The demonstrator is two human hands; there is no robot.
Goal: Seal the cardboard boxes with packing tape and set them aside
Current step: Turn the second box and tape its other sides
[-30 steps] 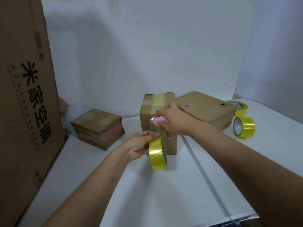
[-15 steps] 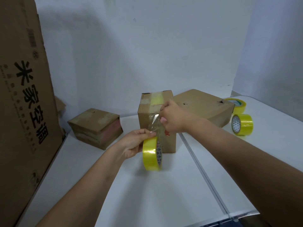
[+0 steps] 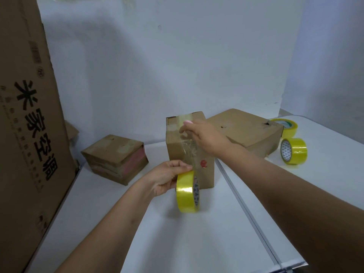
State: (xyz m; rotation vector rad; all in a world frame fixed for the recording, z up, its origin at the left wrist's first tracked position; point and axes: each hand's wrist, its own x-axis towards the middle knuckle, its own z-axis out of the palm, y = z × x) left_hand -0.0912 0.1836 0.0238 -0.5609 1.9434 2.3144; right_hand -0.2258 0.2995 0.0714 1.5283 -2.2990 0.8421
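Our left hand [image 3: 167, 177] curls its grip round the yellow tape roll [image 3: 187, 192], held on edge in front of the upright cardboard box [image 3: 190, 152] mid-desk [image 3: 197, 243]. Our right hand [image 3: 202, 135] pinches the clear tape strip [image 3: 189, 148] against the box's front near its top edge, arm outstretched.

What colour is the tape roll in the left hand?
Yellow tape roll, gripped by the left hand; head view.
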